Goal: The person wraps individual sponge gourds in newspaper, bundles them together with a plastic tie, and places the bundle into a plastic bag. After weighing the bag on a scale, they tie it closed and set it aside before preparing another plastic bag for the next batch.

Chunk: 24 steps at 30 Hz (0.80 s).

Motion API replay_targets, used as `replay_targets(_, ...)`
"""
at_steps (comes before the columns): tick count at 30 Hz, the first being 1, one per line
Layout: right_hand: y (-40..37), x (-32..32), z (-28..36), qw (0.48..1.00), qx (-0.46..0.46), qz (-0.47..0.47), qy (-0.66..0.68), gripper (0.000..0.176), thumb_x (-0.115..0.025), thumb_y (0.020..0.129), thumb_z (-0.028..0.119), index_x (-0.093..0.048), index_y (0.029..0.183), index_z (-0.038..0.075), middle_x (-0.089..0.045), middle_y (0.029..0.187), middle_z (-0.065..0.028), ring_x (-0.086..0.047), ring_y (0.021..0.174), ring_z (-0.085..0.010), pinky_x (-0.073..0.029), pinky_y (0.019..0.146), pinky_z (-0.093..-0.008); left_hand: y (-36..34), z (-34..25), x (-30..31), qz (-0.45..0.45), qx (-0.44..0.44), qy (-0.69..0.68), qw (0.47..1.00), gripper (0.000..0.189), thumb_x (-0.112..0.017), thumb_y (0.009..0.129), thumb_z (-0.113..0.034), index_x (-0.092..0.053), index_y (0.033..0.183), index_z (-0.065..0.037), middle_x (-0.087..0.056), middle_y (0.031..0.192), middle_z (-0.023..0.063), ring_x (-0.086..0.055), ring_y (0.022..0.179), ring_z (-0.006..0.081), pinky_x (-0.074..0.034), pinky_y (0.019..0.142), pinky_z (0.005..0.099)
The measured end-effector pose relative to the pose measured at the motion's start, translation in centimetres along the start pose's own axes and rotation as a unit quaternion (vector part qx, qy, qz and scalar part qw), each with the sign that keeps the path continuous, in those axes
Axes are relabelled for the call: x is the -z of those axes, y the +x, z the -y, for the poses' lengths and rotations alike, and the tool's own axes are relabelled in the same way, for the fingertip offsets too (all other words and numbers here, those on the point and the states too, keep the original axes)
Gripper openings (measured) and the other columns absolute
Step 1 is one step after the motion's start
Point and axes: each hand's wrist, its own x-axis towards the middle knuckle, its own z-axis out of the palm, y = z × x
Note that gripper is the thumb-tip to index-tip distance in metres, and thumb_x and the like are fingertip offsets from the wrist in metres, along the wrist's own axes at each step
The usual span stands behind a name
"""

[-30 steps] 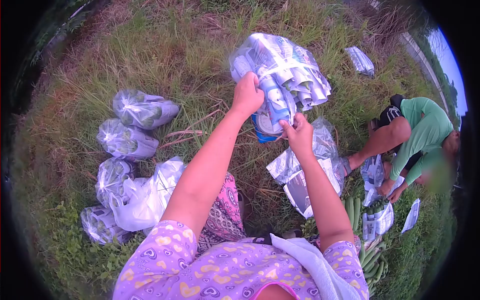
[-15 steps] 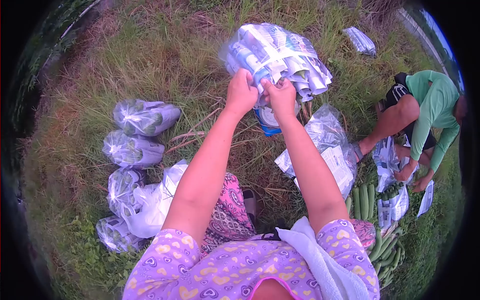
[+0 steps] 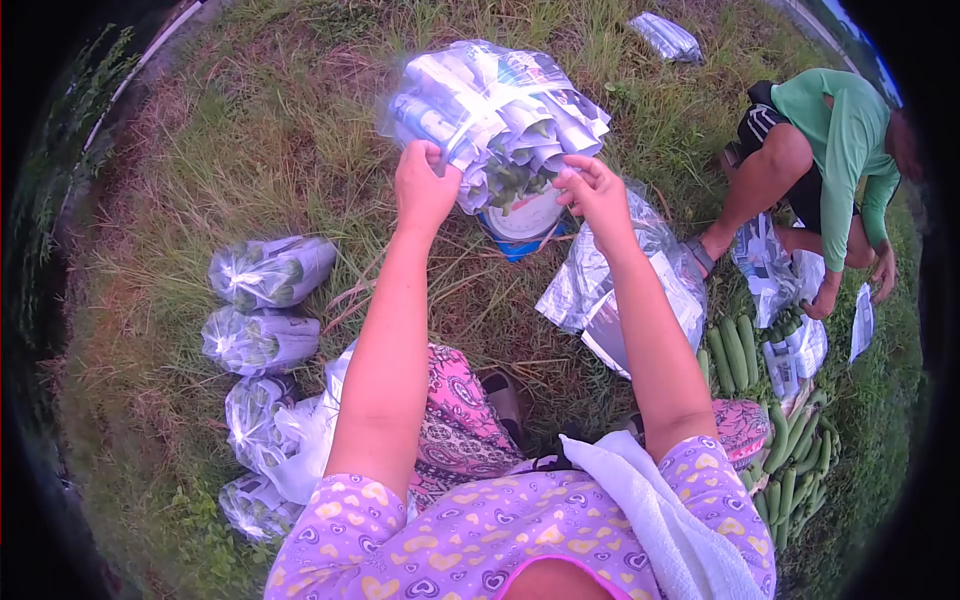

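A large clear plastic bag [image 3: 490, 110] packed with paper-wrapped green vegetables rests on a blue scale with a round white dial [image 3: 525, 220]. At the bag's near left edge, my left hand [image 3: 425, 185] has its fingers closed on the plastic. My right hand [image 3: 592, 195] is at the near right edge, thumb and fingers pinched on the bag's rim. Between the hands, the bag's near side shows paper rolls and green vegetable ends.
Several filled bags [image 3: 272, 272] lie on the grass at left. Plastic and newspaper sheets [image 3: 640, 290] lie right of the scale. A co-worker in green [image 3: 840, 140] crouches at right beside loose long green vegetables [image 3: 800, 450]. Another wrapped bundle [image 3: 667, 37] lies farther back.
My hands have moved apart, from close together at the bag's near edge to its two sides. The near side now shows more green ends. The whole view has shifted slightly.
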Motion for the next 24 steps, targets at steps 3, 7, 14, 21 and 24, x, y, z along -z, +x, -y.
replay_targets(3, 1.7, 7.0, -2.7, 0.983, -0.058, -0.119, 0.127, 0.030, -0.058, 0.090, 0.030, -0.057, 0.111, 0.009, -0.065, 0.094, -0.0031, -0.059, 0.075, -0.0085, -0.043, 0.059, -0.0218, -0.2, -0.2, 0.9, 0.030, 0.009, 0.055, 0.998, 0.033, -0.069, 0.068, -0.015, -0.055, 0.094, -0.001, -0.057, 0.092, 0.0134, -0.058, 0.084, 0.0286, -0.047, 0.078, 0.0365)
replay_targets(7, 5.8, 12.2, -5.5, 0.956, -0.112, -0.144, 0.230, 0.027, -0.053, 0.092, 0.030, -0.058, 0.111, 0.011, -0.063, 0.104, -0.0027, -0.058, 0.087, -0.0127, -0.045, 0.070, -0.0293, -0.5, 0.3, 1.5, 0.076, 0.016, 0.051, 0.996, 0.035, -0.069, 0.070, -0.018, -0.058, 0.098, 0.000, -0.059, 0.097, 0.0131, -0.060, 0.088, 0.0264, -0.048, 0.079, 0.0359)
replay_targets(14, 15.7, 11.5, -6.4, 0.976, -0.114, -0.101, 0.157, 0.028, -0.049, 0.093, 0.027, -0.059, 0.116, 0.013, -0.061, 0.113, -0.0014, -0.053, 0.106, -0.0177, -0.037, 0.091, -0.0387, 0.0, 0.0, 1.1, 0.061, 0.012, 0.099, 0.993, 0.029, -0.069, 0.072, -0.018, -0.061, 0.091, 0.002, -0.061, 0.094, 0.0131, -0.062, 0.087, 0.0250, -0.048, 0.078, 0.0354)
replay_targets(21, 20.3, 9.6, -6.3, 0.987, -0.113, 0.027, 0.110, 0.027, -0.052, 0.092, 0.021, -0.059, 0.117, 0.014, -0.061, 0.114, 0.0005, -0.055, 0.104, -0.0135, -0.040, 0.092, -0.0364, -0.1, -0.3, 1.4, 0.068, -0.005, 0.128, 0.989, 0.024, -0.069, 0.073, -0.014, -0.060, 0.088, 0.002, -0.061, 0.087, 0.0116, -0.061, 0.080, 0.0220, -0.048, 0.074, 0.0334)
replay_targets(24, 22.4, 9.5, -8.3, 0.974, -0.094, 0.145, 0.148, 0.031, -0.055, 0.089, 0.016, -0.059, 0.120, 0.016, -0.062, 0.112, 0.0025, -0.058, 0.098, -0.0108, -0.045, 0.082, -0.0280, 0.0, -0.3, 1.3, 0.064, -0.007, 0.118, 0.991, 0.024, -0.070, 0.072, -0.013, -0.060, 0.087, 0.002, -0.060, 0.086, 0.0112, -0.061, 0.079, 0.0220, -0.047, 0.074, 0.0331)
